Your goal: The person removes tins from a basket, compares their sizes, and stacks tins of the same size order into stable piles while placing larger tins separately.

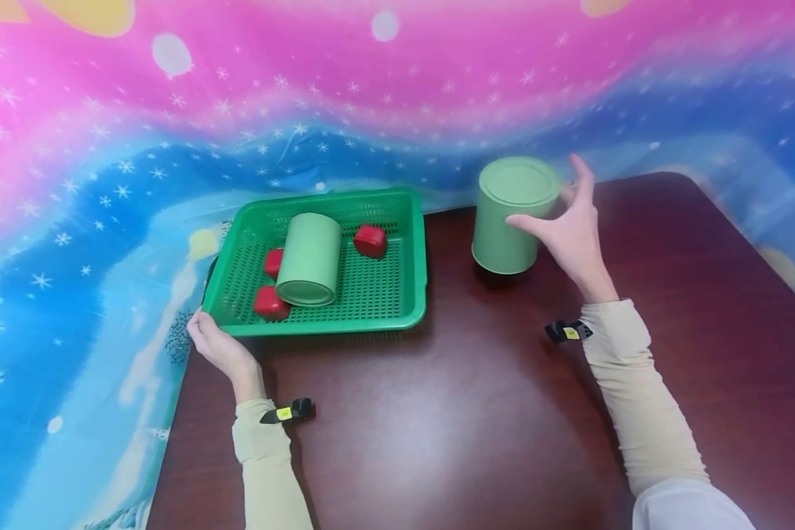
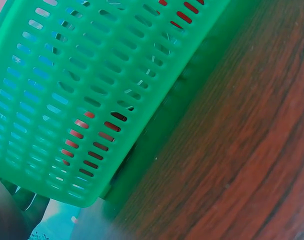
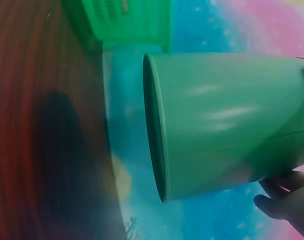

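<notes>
My right hand (image 1: 573,232) holds a light green cylindrical can (image 1: 506,228) upright, its thumb on the near side and another finger raised. In the right wrist view, the can (image 3: 217,125) hangs above the table, fingers touching it near the far end. My left hand (image 1: 221,350) grips the near left corner of a green plastic basket (image 1: 416,294); its fingers are partly hidden behind the corner in the left wrist view. Inside the basket lies a second green can (image 1: 310,258) on its side, with red rounded blocks (image 1: 371,241) around it.
A dark brown wooden table (image 1: 437,412) carries the basket at its far left edge. A pink and blue patterned cloth (image 1: 371,88) hangs behind and to the left. Both wrists wear black straps with small cameras (image 1: 301,409).
</notes>
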The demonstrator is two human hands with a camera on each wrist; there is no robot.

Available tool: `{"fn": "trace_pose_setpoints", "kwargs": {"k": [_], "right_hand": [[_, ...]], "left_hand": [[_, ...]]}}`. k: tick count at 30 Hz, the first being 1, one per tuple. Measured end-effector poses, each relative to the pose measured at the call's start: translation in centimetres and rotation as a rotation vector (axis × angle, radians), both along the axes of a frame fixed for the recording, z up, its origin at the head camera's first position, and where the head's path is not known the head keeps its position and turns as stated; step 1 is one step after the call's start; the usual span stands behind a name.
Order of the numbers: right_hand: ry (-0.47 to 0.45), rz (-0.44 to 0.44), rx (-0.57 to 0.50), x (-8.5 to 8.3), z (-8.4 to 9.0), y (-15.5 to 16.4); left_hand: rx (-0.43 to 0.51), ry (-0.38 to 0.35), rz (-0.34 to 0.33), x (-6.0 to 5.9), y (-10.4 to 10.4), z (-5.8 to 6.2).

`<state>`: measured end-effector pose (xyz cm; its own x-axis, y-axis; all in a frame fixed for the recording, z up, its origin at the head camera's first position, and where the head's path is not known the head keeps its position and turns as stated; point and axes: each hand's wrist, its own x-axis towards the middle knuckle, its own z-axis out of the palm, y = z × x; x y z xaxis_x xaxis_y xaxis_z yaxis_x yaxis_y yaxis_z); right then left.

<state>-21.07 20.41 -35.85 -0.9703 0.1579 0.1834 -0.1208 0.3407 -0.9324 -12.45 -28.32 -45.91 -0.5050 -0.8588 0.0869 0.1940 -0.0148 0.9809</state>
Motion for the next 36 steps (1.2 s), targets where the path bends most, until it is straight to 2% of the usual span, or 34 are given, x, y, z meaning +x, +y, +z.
{"fn": "trace_pose_setpoints", "kwargs": {"k": [5,14,21,26,36], "right_hand": [[0.01,-0.07,0.014,0.0,-1.2,1.4],[0.037,-0.102,-0.012,-0.7,-1.7,2.3],[0.023,-0.104,-0.015,-1.4,-2.4,2.9],[-0.002,-0.105,-0.024,-1.8,-3.0,3.5],[-0.04,-0.113,-0.016,-2.2,-3.8,4.7]], "left_hand": [[0.005,0.014,-0.003,0.0,-0.2,0.2],[0.007,0.02,0.006,0.1,-0.6,0.5],[0.005,0.033,0.024,-0.1,-0.9,0.5],[0.007,0.015,0.021,-0.1,-0.7,0.3],[-0.001,0.052,0.013,-0.4,-0.1,0.0]]}}
